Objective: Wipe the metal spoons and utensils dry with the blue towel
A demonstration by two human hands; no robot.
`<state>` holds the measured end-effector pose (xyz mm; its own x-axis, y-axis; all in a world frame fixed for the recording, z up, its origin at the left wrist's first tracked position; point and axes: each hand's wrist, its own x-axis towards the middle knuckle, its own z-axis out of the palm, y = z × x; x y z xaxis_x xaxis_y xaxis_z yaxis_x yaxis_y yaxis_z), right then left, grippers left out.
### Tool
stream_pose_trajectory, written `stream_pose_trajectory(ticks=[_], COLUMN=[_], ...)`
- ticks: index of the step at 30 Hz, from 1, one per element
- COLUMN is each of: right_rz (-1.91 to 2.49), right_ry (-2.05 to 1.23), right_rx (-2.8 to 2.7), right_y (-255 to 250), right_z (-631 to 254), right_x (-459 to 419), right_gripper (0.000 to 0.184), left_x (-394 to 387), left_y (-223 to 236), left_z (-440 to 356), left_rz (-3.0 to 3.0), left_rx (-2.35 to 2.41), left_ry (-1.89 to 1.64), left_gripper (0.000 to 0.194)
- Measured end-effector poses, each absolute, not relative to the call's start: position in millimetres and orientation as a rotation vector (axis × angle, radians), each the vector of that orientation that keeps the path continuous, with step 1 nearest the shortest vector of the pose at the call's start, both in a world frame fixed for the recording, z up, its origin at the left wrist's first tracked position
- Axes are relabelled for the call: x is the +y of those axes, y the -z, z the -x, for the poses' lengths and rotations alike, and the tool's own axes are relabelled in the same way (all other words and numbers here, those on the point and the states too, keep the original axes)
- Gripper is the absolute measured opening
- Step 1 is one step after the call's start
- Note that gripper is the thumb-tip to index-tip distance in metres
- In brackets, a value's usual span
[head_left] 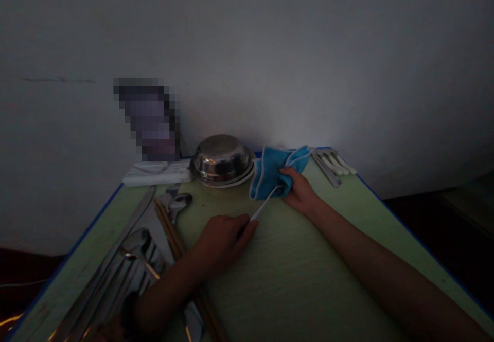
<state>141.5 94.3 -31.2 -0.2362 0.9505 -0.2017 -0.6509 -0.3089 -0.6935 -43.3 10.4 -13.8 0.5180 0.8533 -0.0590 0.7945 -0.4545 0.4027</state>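
Observation:
My left hand (226,239) is closed around the near end of a slim white utensil (264,204). The utensil's far end goes into a folded blue cloth (266,172) with pale edging, so its head is hidden and I cannot tell its kind. My right hand (299,190) grips the cloth from the right, thumb on top, and the cloth wraps about the utensil's far end. Both hands are just above the green tabletop (293,275).
Upside-down metal bowls (222,159) stand against the wall. On the left lie wooden chopsticks (175,234), a serving ladle (137,244) and other long metal utensils. White-handled cutlery (335,162) lies at the back right. A blurred-out upright device (150,121) stands behind a white box (154,175).

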Motion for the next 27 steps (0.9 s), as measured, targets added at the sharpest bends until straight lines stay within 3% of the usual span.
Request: stream_pose_trajectory(ticks=[27], right_rz=[0.837], right_ry=[-1.501], right_rx=[-0.709], right_y=[34.1], right_z=[-130.4], right_x=[90.1], right_gripper=[0.026], left_x=[10.2], left_y=[16.2], left_z=[44.1], left_rz=[-2.385], left_rx=[1.361], left_ry=[-0.232], left_gripper=[0.04])
